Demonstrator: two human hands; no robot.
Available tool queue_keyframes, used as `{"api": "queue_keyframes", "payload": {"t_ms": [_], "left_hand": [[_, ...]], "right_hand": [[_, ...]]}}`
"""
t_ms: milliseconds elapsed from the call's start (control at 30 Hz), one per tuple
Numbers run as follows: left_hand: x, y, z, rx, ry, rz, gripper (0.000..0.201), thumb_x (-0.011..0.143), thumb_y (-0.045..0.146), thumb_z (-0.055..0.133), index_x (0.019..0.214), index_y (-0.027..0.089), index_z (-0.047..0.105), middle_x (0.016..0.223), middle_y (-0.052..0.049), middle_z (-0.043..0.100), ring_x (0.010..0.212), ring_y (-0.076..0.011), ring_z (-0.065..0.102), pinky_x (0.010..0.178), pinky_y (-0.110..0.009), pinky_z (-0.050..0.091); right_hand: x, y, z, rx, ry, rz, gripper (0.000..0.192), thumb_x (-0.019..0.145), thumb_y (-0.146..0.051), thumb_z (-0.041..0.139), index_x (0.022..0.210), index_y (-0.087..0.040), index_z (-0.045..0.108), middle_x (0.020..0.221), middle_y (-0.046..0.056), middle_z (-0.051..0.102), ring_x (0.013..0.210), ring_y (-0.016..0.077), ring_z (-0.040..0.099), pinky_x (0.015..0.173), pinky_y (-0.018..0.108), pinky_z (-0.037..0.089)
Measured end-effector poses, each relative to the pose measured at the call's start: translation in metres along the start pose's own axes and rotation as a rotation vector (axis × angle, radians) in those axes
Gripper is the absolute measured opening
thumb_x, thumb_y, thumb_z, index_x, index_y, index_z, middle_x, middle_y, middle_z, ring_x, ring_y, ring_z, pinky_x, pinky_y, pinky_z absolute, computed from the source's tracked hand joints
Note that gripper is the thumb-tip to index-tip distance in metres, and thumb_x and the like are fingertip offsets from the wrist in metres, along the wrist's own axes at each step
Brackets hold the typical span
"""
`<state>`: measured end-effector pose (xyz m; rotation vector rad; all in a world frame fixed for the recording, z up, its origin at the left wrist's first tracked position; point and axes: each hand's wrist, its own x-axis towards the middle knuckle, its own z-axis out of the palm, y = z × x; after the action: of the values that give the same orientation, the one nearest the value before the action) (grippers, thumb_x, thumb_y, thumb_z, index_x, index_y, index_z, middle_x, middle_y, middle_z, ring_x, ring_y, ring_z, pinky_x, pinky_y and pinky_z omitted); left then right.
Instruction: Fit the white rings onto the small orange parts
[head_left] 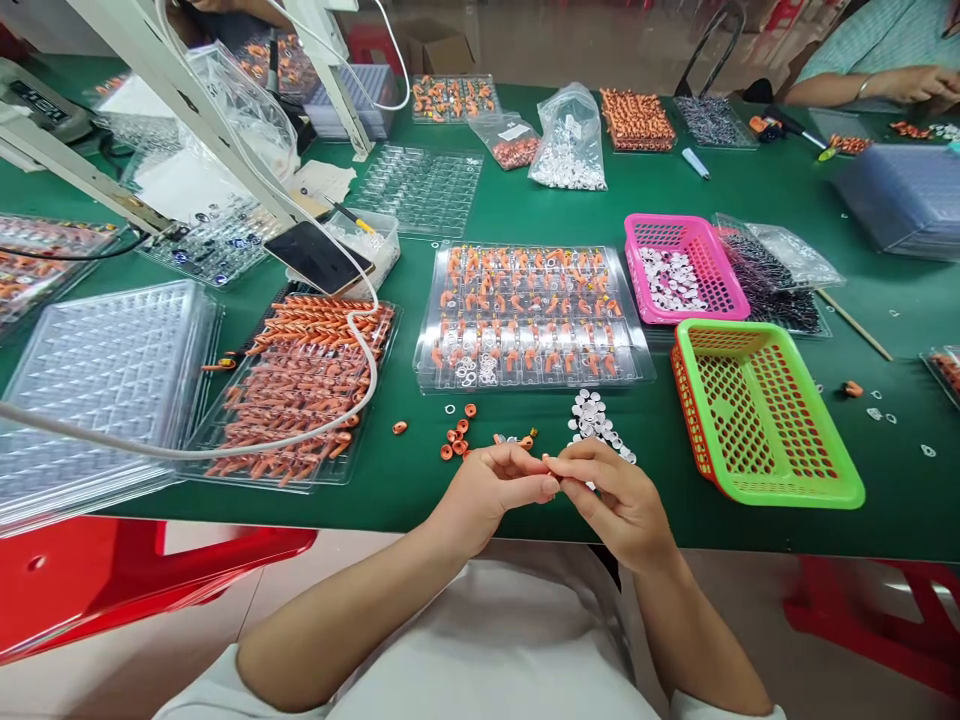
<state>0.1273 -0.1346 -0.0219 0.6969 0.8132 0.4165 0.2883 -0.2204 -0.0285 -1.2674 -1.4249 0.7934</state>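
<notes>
Over the front edge of the green table, my left hand (484, 492) and my right hand (624, 505) meet fingertip to fingertip. Both are closed in a pinch on a small orange part (553, 475), mostly hidden by the fingers. Just beyond my left hand lie several orange ring-like caps (457, 436) and a few small mixed pieces (517, 440). A heap of white round discs (592, 412) spreads beside my right hand, partly covered by it. Farther back, a clear compartment tray (536, 315) carries rows of orange curved parts and some white rings.
To the right stand a green basket (844, 485) nested in a red one and a pink basket (686, 222) of white pieces. On the left are a tray of orange sticks (292, 400), stacked clear trays (112, 350), a phone (319, 257) and a drooping white cable (367, 350). A co-worker's hands (919, 85) show far right.
</notes>
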Motion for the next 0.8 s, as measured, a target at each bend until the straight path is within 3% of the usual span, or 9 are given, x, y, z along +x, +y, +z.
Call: {"api": "queue_keyframes", "payload": {"t_ms": [200, 333, 500, 600, 800], "left_hand": [[-0.005, 0.001, 0.003, 0.11, 0.009, 0.238, 0.015, 0.061, 0.019, 0.086, 0.067, 0.016, 0.072, 0.07, -0.002, 0.074, 0.068, -0.0153, 0.069, 0.067, -0.028, 0.057], [-0.008, 0.002, 0.002, 0.305, -0.046, 0.486, 0.007, 0.069, 0.014, 0.079, 0.071, 0.016, 0.074, 0.068, -0.004, 0.074, 0.065, -0.016, 0.068, 0.066, -0.03, 0.057], [-0.007, 0.001, -0.004, 0.508, -0.089, 0.773, 0.011, 0.071, 0.01, 0.078, 0.078, 0.017, 0.075, 0.074, -0.006, 0.075, 0.068, -0.0164, 0.069, 0.069, -0.031, 0.057], [-0.008, 0.002, -0.005, 0.57, -0.096, 0.81, 0.011, 0.074, 0.009, 0.076, 0.081, 0.017, 0.074, 0.078, -0.007, 0.075, 0.072, -0.0173, 0.071, 0.069, -0.029, 0.058], [-0.012, 0.002, -0.003, 0.553, -0.057, 0.711, 0.011, 0.077, 0.007, 0.071, 0.081, 0.017, 0.071, 0.082, -0.007, 0.077, 0.079, -0.018, 0.073, 0.074, -0.027, 0.06]], "right_hand": [[-0.007, 0.005, 0.021, 0.266, 0.223, 0.14, 0.015, 0.09, -0.022, 0.063, 0.102, -0.024, 0.072, 0.09, 0.006, 0.061, 0.084, 0.0182, 0.061, 0.067, 0.03, 0.057], [-0.012, 0.01, 0.033, 0.418, 0.254, 0.134, 0.015, 0.091, -0.021, 0.062, 0.101, -0.025, 0.073, 0.088, 0.004, 0.061, 0.076, 0.0159, 0.061, 0.061, 0.027, 0.057], [-0.017, 0.015, 0.035, 0.418, 0.298, 0.1, 0.017, 0.088, -0.019, 0.065, 0.1, -0.028, 0.074, 0.088, 0.004, 0.062, 0.077, 0.0161, 0.063, 0.062, 0.027, 0.055], [-0.018, 0.015, 0.035, 0.381, 0.314, 0.082, 0.019, 0.088, -0.016, 0.065, 0.1, -0.028, 0.074, 0.089, 0.004, 0.063, 0.079, 0.0161, 0.062, 0.062, 0.026, 0.054], [-0.018, 0.01, 0.034, 0.192, 0.343, -0.008, 0.028, 0.085, -0.007, 0.064, 0.103, -0.027, 0.072, 0.088, 0.004, 0.065, 0.079, 0.0162, 0.063, 0.065, 0.027, 0.054]]}}
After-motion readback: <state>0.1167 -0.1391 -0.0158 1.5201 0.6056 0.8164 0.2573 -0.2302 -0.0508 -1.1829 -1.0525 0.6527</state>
